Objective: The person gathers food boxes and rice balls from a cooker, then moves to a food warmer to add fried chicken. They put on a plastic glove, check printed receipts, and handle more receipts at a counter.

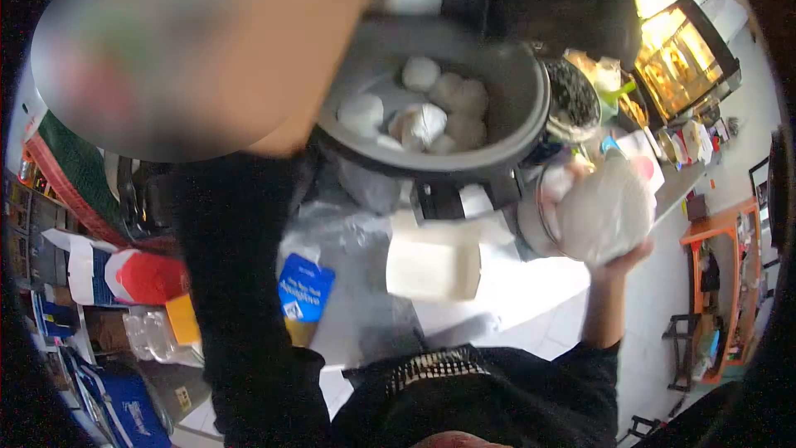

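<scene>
My right hand (pixel 628 261) is at the right, its fingers wrapped round the underside of a translucent, rounded plastic-looking container or bag (pixel 609 209); blur hides its exact kind. Across the upper left, my left forearm (pixel 307 41) stretches close to the camera, with the hand beyond the top edge. Past the hands, a wide grey cooker pot (pixel 531 129) holds several round white balls (pixel 421 74). One shiny wrapped-looking ball (pixel 424 126) lies among them. Before the pot is an open cream paper food box (pixel 433 267).
Right of the pot stands a tub of black flakes (pixel 574 95). A lit glass-fronted cabinet (pixel 678 58) is at the far right. A blue printed pouch (pixel 305 290) lies on the grey counter (pixel 365 303). Orange shelves (pixel 713 232) stand beyond a tiled floor.
</scene>
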A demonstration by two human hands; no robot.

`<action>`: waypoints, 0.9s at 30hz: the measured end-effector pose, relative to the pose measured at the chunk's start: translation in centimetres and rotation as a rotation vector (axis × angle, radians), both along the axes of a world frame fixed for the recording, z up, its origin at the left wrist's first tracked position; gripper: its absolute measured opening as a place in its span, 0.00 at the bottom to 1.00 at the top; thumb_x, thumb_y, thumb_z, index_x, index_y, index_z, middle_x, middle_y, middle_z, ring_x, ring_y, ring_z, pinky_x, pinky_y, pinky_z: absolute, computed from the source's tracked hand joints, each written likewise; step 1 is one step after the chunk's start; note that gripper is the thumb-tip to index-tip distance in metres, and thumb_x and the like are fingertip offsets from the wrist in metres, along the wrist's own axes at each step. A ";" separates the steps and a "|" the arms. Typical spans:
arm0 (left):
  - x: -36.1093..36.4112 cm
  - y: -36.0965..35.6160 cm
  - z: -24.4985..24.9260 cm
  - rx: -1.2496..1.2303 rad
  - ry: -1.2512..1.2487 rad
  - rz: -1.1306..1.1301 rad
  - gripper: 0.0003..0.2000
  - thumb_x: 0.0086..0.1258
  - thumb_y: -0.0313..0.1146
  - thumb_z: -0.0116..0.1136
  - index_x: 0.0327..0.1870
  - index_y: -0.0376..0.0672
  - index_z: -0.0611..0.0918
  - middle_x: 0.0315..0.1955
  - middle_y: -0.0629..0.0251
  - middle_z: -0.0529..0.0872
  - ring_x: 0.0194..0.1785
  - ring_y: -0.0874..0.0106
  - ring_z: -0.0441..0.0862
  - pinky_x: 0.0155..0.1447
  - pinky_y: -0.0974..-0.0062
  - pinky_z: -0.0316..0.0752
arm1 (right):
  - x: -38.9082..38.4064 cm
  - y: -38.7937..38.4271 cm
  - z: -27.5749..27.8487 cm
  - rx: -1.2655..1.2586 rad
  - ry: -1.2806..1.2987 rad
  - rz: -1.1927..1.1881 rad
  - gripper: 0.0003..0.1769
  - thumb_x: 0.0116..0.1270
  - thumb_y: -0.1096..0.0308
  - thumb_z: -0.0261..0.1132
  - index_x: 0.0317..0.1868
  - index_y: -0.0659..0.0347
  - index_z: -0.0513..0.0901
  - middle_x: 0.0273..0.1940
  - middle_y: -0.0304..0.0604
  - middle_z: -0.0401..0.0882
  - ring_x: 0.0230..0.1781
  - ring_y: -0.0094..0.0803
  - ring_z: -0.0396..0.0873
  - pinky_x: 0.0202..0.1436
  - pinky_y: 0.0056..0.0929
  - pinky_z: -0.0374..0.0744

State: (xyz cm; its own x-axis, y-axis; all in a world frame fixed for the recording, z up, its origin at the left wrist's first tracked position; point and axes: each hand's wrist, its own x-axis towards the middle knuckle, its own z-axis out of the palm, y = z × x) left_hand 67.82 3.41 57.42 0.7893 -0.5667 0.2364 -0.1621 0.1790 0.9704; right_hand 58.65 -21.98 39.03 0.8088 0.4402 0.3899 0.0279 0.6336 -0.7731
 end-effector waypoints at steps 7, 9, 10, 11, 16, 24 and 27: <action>-5.7 -2.9 -17.4 0.052 -0.423 0.401 0.15 0.51 0.25 0.63 0.39 0.40 0.71 0.41 0.59 0.77 0.47 0.72 0.73 0.51 0.77 0.67 | -7.9 2.3 -17.4 -0.836 0.086 -0.188 0.42 0.46 0.55 0.66 0.59 0.59 0.56 0.53 0.53 0.62 0.57 0.42 0.60 0.55 0.43 0.66; -8.7 -2.9 -19.8 0.050 -0.630 0.872 0.15 0.53 0.27 0.62 0.39 0.39 0.71 0.42 0.60 0.76 0.45 0.70 0.73 0.50 0.76 0.67 | -6.3 5.0 -21.6 -1.181 -0.233 -0.207 0.41 0.48 0.60 0.65 0.60 0.59 0.55 0.54 0.55 0.61 0.57 0.47 0.60 0.56 0.42 0.65; -9.6 -3.0 -22.5 0.004 -0.788 1.098 0.14 0.56 0.27 0.59 0.41 0.38 0.70 0.44 0.58 0.74 0.47 0.69 0.72 0.52 0.75 0.66 | -5.6 6.6 -22.7 -1.349 -0.296 -0.167 0.41 0.49 0.60 0.64 0.62 0.58 0.54 0.56 0.57 0.59 0.57 0.51 0.60 0.56 0.43 0.64; -11.0 -3.7 -26.0 -0.138 -0.746 1.387 0.14 0.60 0.27 0.54 0.45 0.35 0.67 0.44 0.56 0.71 0.47 0.68 0.70 0.52 0.74 0.64 | -5.1 7.7 -23.3 -1.492 -0.323 -0.085 0.43 0.48 0.59 0.65 0.63 0.55 0.53 0.57 0.58 0.58 0.56 0.54 0.59 0.57 0.43 0.63; -16.7 -3.0 -46.1 1.031 -0.299 1.706 0.24 0.63 0.42 0.51 0.49 0.29 0.63 0.43 0.49 0.67 0.42 0.58 0.69 0.50 0.67 0.64 | -6.6 4.5 -23.2 -1.463 -0.608 -0.251 0.43 0.49 0.58 0.64 0.64 0.51 0.52 0.59 0.59 0.56 0.57 0.54 0.59 0.57 0.42 0.62; -24.3 -1.8 -51.6 1.304 0.156 1.239 0.14 0.63 0.31 0.41 0.42 0.33 0.76 0.35 0.50 0.80 0.40 0.58 0.77 0.45 0.66 0.70 | -13.1 -25.3 -19.6 -1.049 -0.457 -0.415 0.22 0.52 0.70 0.62 0.50 0.60 0.71 0.50 0.49 0.68 0.51 0.45 0.66 0.54 0.37 0.65; -26.1 -7.2 -45.7 1.196 0.348 1.043 0.13 0.63 0.31 0.42 0.41 0.33 0.76 0.34 0.50 0.80 0.39 0.60 0.78 0.44 0.67 0.70 | -14.2 -35.2 -19.4 -0.990 -0.261 -0.597 0.17 0.54 0.73 0.60 0.47 0.62 0.73 0.45 0.47 0.72 0.46 0.39 0.70 0.50 0.33 0.69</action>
State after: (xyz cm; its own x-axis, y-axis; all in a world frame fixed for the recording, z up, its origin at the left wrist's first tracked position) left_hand 41.68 -3.81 11.74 0.8457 0.5008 -0.1845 0.5220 -0.7043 0.4811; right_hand 44.44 -57.15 19.68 0.9351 0.2229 0.2755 0.3458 -0.4043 -0.8467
